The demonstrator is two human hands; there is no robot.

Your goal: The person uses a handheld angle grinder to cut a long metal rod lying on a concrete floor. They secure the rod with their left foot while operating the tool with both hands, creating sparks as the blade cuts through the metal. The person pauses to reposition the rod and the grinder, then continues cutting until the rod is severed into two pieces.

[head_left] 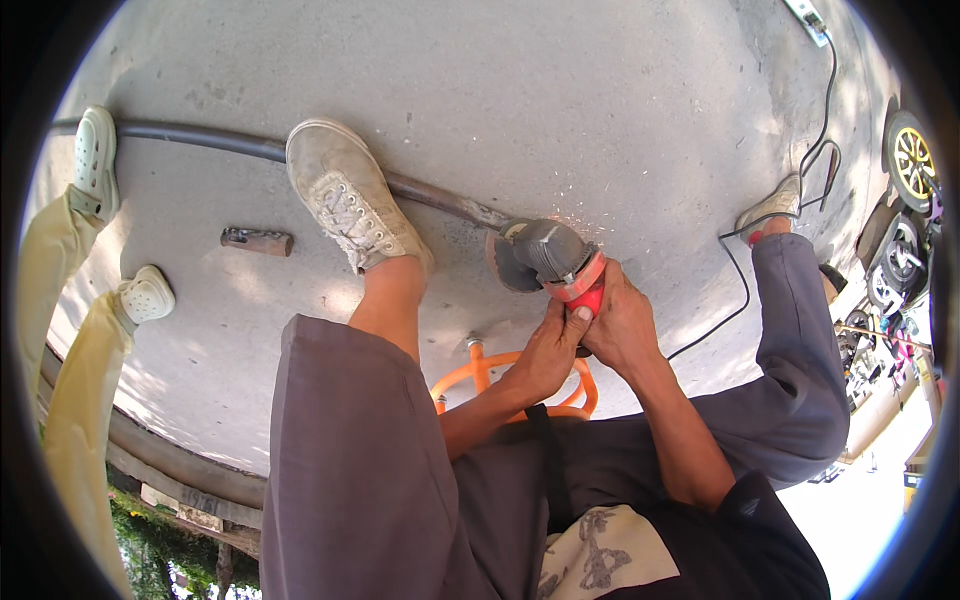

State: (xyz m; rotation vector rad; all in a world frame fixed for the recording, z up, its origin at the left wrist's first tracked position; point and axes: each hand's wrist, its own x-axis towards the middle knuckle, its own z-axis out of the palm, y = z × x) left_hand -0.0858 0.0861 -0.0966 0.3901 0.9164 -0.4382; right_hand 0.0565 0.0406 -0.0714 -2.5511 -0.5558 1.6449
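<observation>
Both my hands are wrapped round a red and grey angle grinder (550, 255) in front of me. My left hand (547, 350) closes on its lower body, thumb over the red housing. Beside it, my right hand (622, 322) grips the same body from the right. The grinder's disc (508, 268) is at the right end of a long dark metal pipe (440, 194), and orange sparks fly just beyond the head. My shoe (345, 195) rests on the pipe and presses it to the ground; the exact contact of disc and pipe is partly hidden by the grinder head.
A short cut piece of pipe (257, 241) lies left of my shoe. Under me is an orange stool (481, 366). A black cord (735, 262) runs right to a white power strip (808, 20). Another person's pale clog (95, 150) is by the pipe's left end. Motorbikes (905, 240) stand far right.
</observation>
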